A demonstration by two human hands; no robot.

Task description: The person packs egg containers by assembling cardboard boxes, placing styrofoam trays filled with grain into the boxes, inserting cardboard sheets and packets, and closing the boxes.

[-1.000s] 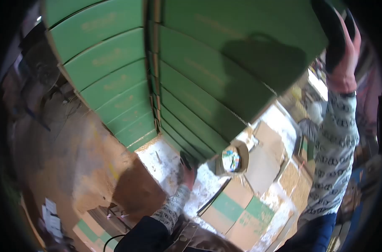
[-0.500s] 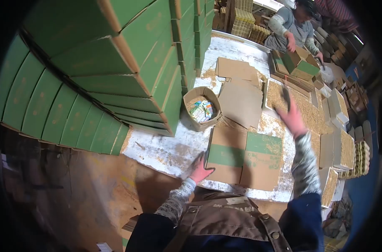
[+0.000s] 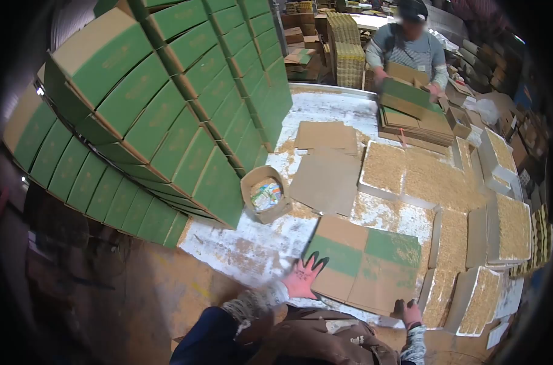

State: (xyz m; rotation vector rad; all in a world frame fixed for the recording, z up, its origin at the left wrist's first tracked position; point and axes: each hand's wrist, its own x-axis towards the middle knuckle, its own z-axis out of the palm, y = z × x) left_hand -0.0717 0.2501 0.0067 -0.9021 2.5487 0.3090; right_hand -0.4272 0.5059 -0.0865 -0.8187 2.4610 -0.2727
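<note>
A flattened cardboard box (image 3: 364,267), brown with green bands, lies on the white table near its front edge. My left hand (image 3: 304,277), in a pink glove with black fingertips, is spread at the cardboard's left edge, fingers apart. At its front right corner is my right hand (image 3: 410,312), also gloved, with its dark fingertips at the edge; whether they pinch the cardboard is too small to tell.
Tall stacks of green boxes (image 3: 185,121) stand at the left. Behind the cardboard are an open carton of packets (image 3: 266,194) and brown sheets (image 3: 325,182). Trays of grain-like material (image 3: 383,167) are at the right. A co-worker (image 3: 410,48) handles a green box (image 3: 404,97) at the back.
My right hand has come down from the raised position to the cardboard's front right corner. My left hand has spread at its left edge. The view has swung from the stacks to the table.
</note>
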